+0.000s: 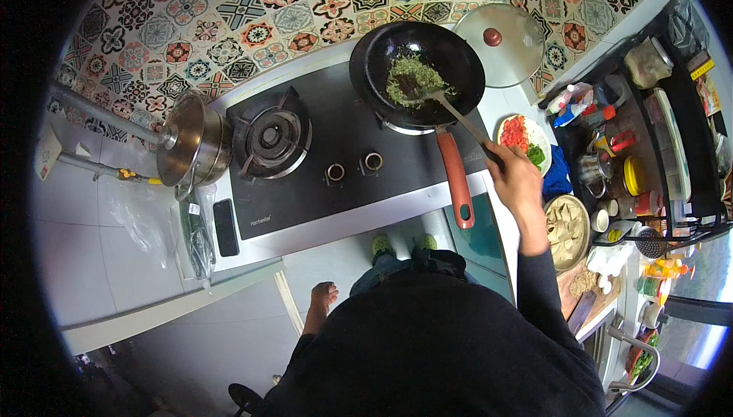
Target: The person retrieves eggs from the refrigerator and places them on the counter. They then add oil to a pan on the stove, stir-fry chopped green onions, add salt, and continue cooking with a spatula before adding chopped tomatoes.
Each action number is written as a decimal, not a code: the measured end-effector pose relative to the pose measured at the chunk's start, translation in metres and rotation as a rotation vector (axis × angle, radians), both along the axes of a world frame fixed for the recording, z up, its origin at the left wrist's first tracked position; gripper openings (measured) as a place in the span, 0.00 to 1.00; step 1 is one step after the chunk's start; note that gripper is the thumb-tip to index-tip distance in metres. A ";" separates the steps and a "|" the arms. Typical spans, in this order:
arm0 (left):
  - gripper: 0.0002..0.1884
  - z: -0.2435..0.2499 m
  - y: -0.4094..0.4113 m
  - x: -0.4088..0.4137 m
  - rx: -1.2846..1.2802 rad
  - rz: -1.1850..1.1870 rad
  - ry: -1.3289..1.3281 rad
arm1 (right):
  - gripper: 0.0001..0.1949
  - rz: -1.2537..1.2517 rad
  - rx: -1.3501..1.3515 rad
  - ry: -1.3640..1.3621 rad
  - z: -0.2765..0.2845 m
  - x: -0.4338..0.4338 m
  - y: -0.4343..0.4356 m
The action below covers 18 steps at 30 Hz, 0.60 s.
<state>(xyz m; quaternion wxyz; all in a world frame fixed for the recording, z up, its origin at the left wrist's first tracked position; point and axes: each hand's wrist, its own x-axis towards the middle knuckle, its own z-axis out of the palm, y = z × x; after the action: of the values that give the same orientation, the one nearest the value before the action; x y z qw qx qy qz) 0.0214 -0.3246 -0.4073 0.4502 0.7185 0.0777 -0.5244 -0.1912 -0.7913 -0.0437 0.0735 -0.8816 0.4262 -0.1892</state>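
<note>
A dark wok [366, 73] sits on the right burner of a black gas cooktop [298, 199]; its red-brown handle [455, 179] points toward me. Chopped pale-green food [413, 76] lies in a heap inside it. My right hand [518, 182] grips the dark end of a spatula [458, 113], whose head rests in that food. Beside the hand, a white plate [547, 136] carries diced red pieces [513, 132] and chopped greens [536, 155]. Down at my side, away from the cooktop, hangs my left hand [324, 296], fingers curled, with nothing visible in it.
A glass lid [507, 56] leans on the tiled wall behind the plate. Left stand a lidded steel pot [192, 145], a phone [225, 227] and a plastic-wrapped cucumber [194, 233]. Rightward are a bowl of cut pieces [568, 231], a knife [582, 312] and a crowded rack [644, 113].
</note>
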 end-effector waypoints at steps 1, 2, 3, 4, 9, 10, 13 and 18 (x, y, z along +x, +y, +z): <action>0.13 -0.001 0.002 -0.002 -0.013 -0.015 -0.023 | 0.15 -0.027 0.079 0.043 0.019 -0.008 0.012; 0.13 -0.003 0.003 -0.005 -0.025 -0.032 -0.046 | 0.15 -0.033 0.111 0.047 0.030 -0.013 0.021; 0.13 -0.004 0.006 -0.008 -0.037 -0.047 -0.070 | 0.15 -0.036 0.144 0.051 0.034 -0.014 0.025; 0.13 -0.006 0.008 -0.012 -0.048 -0.060 -0.094 | 0.15 -0.022 0.169 0.048 0.032 -0.010 0.022; 0.13 0.009 -0.010 0.000 -0.026 0.001 -0.035 | 0.13 -0.047 0.115 -0.055 0.001 0.046 -0.010; 0.13 0.014 -0.018 0.004 0.003 0.065 0.035 | 0.13 -0.063 0.131 -0.095 -0.003 0.058 -0.017; 0.13 -0.008 -0.001 0.015 -0.095 -0.198 -0.192 | 0.13 -0.052 0.173 -0.190 -0.021 0.077 -0.033; 0.13 0.013 -0.022 0.007 -0.005 -0.011 -0.008 | 0.14 0.043 0.257 -0.125 -0.022 0.049 -0.031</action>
<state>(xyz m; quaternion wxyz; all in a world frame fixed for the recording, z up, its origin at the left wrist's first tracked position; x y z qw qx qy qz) 0.0280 -0.3463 -0.3945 0.4494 0.7199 0.0706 -0.5241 -0.1425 -0.8218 -0.0655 0.2163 -0.8602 0.4227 -0.1859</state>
